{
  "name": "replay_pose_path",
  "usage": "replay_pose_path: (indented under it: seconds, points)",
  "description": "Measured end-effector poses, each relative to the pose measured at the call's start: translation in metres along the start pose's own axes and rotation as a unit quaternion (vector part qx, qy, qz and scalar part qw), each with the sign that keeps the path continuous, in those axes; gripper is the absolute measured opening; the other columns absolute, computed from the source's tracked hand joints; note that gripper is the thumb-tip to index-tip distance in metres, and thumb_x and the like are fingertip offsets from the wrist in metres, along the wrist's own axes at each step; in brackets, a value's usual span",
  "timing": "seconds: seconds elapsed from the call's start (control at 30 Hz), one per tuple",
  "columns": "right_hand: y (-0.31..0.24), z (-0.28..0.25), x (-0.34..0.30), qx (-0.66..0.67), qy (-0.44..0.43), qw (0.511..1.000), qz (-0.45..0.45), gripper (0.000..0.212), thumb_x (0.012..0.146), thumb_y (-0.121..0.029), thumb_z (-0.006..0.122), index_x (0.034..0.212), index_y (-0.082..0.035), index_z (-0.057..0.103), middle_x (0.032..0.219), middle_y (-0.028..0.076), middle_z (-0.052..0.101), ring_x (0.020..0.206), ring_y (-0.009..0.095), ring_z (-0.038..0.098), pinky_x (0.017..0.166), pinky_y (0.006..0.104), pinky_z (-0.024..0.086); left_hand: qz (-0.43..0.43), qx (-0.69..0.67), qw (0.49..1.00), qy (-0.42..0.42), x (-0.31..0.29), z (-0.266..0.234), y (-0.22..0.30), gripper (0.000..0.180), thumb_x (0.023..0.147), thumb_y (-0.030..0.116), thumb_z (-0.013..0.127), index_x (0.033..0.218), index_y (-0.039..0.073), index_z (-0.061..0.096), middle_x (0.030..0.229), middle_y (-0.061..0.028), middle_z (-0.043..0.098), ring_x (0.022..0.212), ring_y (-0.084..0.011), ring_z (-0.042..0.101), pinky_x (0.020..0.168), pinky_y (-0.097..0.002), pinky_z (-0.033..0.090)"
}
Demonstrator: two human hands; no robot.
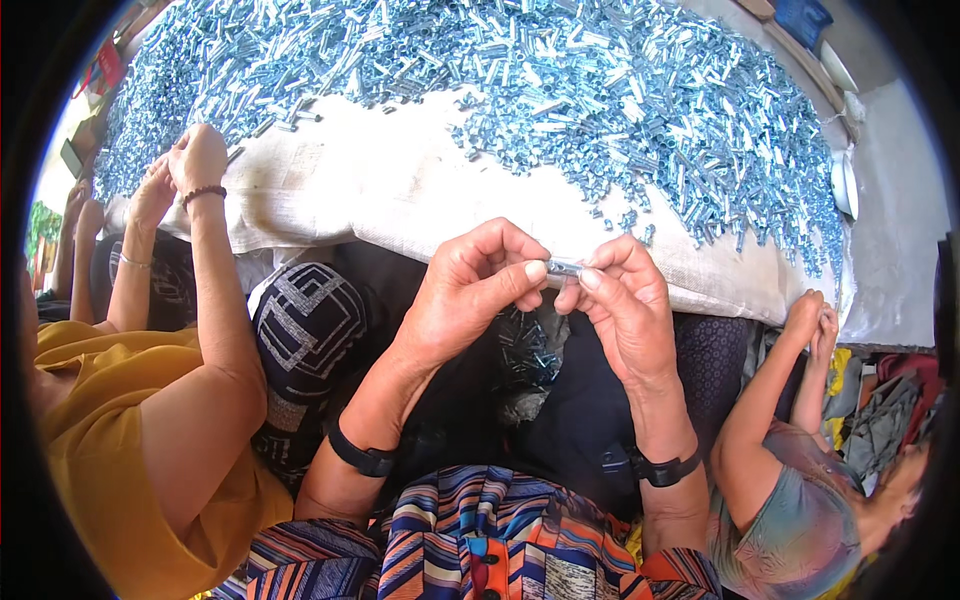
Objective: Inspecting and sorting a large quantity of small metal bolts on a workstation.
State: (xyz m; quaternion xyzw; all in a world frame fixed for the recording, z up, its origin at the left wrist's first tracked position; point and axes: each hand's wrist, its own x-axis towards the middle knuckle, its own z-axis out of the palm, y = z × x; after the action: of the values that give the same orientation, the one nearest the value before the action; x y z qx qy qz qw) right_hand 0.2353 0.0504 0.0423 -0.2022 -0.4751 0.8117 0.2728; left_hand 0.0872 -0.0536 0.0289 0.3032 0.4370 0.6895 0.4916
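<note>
Over the near edge of the table, my left hand (465, 290) and my right hand (628, 305) meet at a small silvery metal tube (563, 268). My left thumb and forefinger pinch one end of it, and the right thumb and fingers grip the other. The fingertips cover both ends, so I cannot tell if a second part is inside. Beyond my hands spreads a large heap of shiny bluish metal tubes and short rings (640, 100), lying on a whitish woven cloth (345, 180). More metal pieces (530, 350) lie low down between my knees.
At my left a person in a mustard top (150, 440) works with both hands at the cloth's edge. Another person in a greenish patterned top (790, 490) sits at the right, hands together by the table corner. Garments (885, 420) are piled behind that person.
</note>
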Motion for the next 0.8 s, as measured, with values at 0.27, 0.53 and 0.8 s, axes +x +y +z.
replay_pose_path:
  seconds: [0.27,0.53,0.8]
  points:
    - [0.002,-0.016,-0.007,0.107,-0.149,0.974,0.130,0.010,0.087,-0.008,0.058,0.089,-0.005,0.048,0.075,0.009,0.060,0.060,0.018,0.061,0.056,0.0272,0.050,-0.067,-0.109,0.977,-0.171,-0.005,-0.002,-0.008,0.021,0.081,0.014,0.069,0.093,0.002,0.058,0.079,-0.0036,0.061,0.063,-0.0077,0.055,0.052,-0.0189,0.043]
    - [-0.013,-0.029,-0.013,-0.111,-0.126,0.979,0.119,0.010,0.086,-0.008,0.060,0.089,-0.002,0.052,0.075,0.007,0.061,0.062,0.013,0.061,0.058,0.0233,0.048,-0.024,0.119,0.993,0.005,0.021,-0.023,0.012,0.019,0.083,0.013,0.065,0.096,0.000,0.061,0.084,-0.0013,0.060,0.075,-0.0074,0.054,0.067,-0.0241,0.043]
    - [-0.041,-0.023,0.042,-0.471,-0.045,0.881,-0.020,0.012,0.084,-0.009,0.063,0.088,0.001,0.058,0.069,0.004,0.058,0.059,0.006,0.054,0.054,0.0234,0.043,0.056,0.637,0.716,0.279,0.078,-0.049,0.000,0.017,0.076,0.021,0.063,0.088,0.008,0.062,0.087,-0.0093,0.060,0.079,-0.0306,0.061,0.069,-0.0421,0.047]
